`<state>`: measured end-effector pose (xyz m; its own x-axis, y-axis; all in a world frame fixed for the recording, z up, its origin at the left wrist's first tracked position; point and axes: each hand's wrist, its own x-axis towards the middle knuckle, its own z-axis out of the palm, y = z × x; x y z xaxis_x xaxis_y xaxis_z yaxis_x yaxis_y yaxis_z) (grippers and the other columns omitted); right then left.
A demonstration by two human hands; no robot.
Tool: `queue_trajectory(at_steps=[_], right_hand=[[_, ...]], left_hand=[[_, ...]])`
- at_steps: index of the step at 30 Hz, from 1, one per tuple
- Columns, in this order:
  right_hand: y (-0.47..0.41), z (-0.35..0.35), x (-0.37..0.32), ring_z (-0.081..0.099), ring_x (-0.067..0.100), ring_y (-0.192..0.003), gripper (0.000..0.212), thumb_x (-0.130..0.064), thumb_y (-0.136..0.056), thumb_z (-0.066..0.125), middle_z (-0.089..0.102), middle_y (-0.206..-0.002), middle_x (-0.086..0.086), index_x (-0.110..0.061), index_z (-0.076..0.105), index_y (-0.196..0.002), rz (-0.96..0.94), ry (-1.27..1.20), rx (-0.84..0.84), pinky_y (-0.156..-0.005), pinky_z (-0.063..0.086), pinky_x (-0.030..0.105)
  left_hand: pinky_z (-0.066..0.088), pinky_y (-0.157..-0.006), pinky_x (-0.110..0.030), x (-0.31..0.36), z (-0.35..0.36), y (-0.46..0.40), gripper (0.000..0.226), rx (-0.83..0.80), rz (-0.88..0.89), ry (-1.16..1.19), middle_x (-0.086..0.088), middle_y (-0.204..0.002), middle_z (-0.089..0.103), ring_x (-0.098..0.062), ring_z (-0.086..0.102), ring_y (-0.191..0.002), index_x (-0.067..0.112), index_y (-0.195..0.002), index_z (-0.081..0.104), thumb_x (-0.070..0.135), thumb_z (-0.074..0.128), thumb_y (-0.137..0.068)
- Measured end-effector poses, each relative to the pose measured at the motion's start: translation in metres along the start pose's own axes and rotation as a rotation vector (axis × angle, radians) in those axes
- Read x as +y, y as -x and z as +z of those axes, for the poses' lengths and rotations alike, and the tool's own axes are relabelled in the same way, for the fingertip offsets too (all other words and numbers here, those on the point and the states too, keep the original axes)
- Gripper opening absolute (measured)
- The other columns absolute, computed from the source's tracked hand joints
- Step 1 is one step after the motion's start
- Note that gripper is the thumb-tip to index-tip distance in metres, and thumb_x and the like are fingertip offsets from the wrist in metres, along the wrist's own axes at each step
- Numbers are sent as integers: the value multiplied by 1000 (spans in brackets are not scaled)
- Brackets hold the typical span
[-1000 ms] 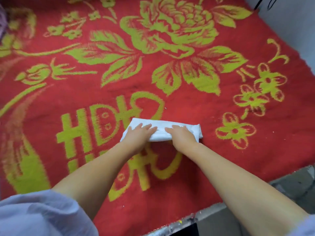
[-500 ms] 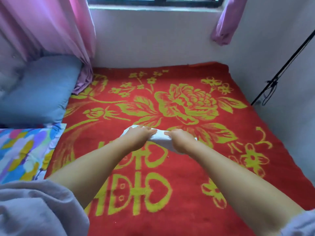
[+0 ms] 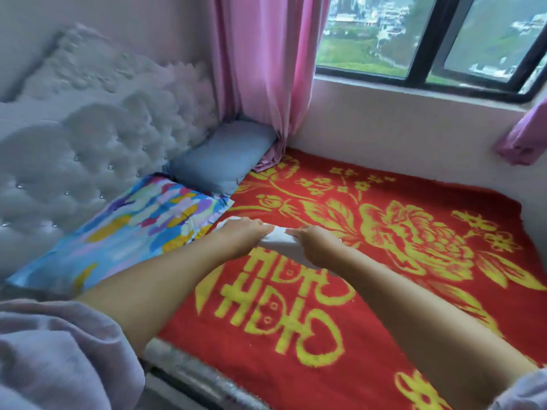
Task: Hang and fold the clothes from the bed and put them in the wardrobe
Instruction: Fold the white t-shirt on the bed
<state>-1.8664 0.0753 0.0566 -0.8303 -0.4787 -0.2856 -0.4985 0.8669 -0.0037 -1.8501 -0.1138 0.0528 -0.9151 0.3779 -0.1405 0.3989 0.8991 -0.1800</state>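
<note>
garment: small white folded cloth (image 3: 279,243), folded down to a compact bundle, held between both hands just above the red blanket (image 3: 384,321), roughly mid-bed

left hand: left hand (image 3: 244,232) curled over the left end of the cloth, gripping it, fingers wrapped down over the far edge

right hand: right hand (image 3: 318,245) clamped on the right end, thumb side near, fingers tucked round the fabric, so gripping too

lifted or resting: honestly hard to call, looks raised a touch off the blanket but blur makes it iffy

long axis: runs left to right across the bed, left end a bit farther away than the right, so slightly diagonal

pointing: no clear front or collar visible, can't tell which end is which

done so far: this piece looks fully folded, nice tight rectangle, no loose sleeves hanging out

left to do: still needs carrying to the wardrobe, which isn't in shot at all

other clothes: none visible on the bed in this view, so could well be the last item, just a guess though

hanging part: no hangers in sight, can't judge whether that bit is finished

around it: patterned pillow (image 3: 124,232) at the left, blue pillow (image 3: 222,155) beyond it in the far corner, pink curtain (image 3: 263,69) and window (image 3: 429,37) along the far side
</note>
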Motion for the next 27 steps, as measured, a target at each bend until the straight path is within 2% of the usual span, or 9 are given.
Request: queue_trajectory(at_steps=[2,6,8,10,12,15,18,22,27], right_hand=[[-5,-2,-44,57,27,-118,73,-11,-83,61,55,-132,7,-27,32,-148,-123,-32,-5,-95,47,37],[-10,-3,-137,58,24,-115,52,-9,-86,51,61,-125,3,-25,50,-136,-397,-62,20,-90,45,31],[-8,-1,-188,53,24,-121,50,-11,-91,49,58,-131,7,-21,45,-140,-557,16,12,-96,41,33],[-1,3,-239,50,27,-124,57,-9,-92,44,51,-136,12,-22,34,-147,-723,112,21,-101,38,35],[16,11,-289,50,30,-123,61,-10,-92,44,49,-136,12,-26,30,-149,-873,190,35,-100,39,36],[61,31,-359,48,27,-128,61,-10,-93,46,46,-141,9,-28,31,-148,-1079,267,-15,-104,37,34],[114,60,-422,39,23,-136,60,-10,-96,40,36,-151,5,-28,22,-151,-1254,414,-49,-108,29,31],[190,91,-497,48,30,-128,61,-6,-94,40,46,-143,10,-28,28,-149,-1411,465,-105,-103,40,36],[264,129,-583,58,29,-113,68,-3,-93,46,56,-131,7,-36,26,-150,-1488,458,-150,-90,49,34]], left_hand=[[48,-86,-43,-21,10,51,51,-32,-98,16,-7,-126,52,-31,53,-115,21,-138,37,3,45,-91],[49,-84,-41,-53,27,162,40,-55,-340,131,-3,-124,55,-29,56,-113,27,-130,45,12,44,-93],[50,-85,-42,-58,37,223,42,-67,-473,159,-2,-123,56,-29,57,-111,28,-128,45,9,45,-91],[49,-84,-39,-53,46,287,43,-72,-615,186,-2,-123,56,-28,58,-111,29,-128,45,10,45,-90],[46,-77,-34,-37,58,350,40,-71,-779,238,-3,-121,58,-28,59,-107,30,-126,47,12,47,-90],[50,-82,-41,6,68,438,42,-138,-958,294,-7,-119,57,-31,58,-106,27,-128,45,11,46,-89],[49,-84,-44,58,78,516,47,-204,-1135,350,-9,-118,55,-34,56,-108,23,-129,43,2,46,-87],[38,-72,-37,116,90,607,54,-269,-1303,367,-14,-123,53,-37,54,-110,14,-136,40,-5,45,-86],[45,-84,-43,152,107,713,49,-294,-1432,402,-14,-127,50,-38,52,-113,16,-137,40,-1,38,-91]])
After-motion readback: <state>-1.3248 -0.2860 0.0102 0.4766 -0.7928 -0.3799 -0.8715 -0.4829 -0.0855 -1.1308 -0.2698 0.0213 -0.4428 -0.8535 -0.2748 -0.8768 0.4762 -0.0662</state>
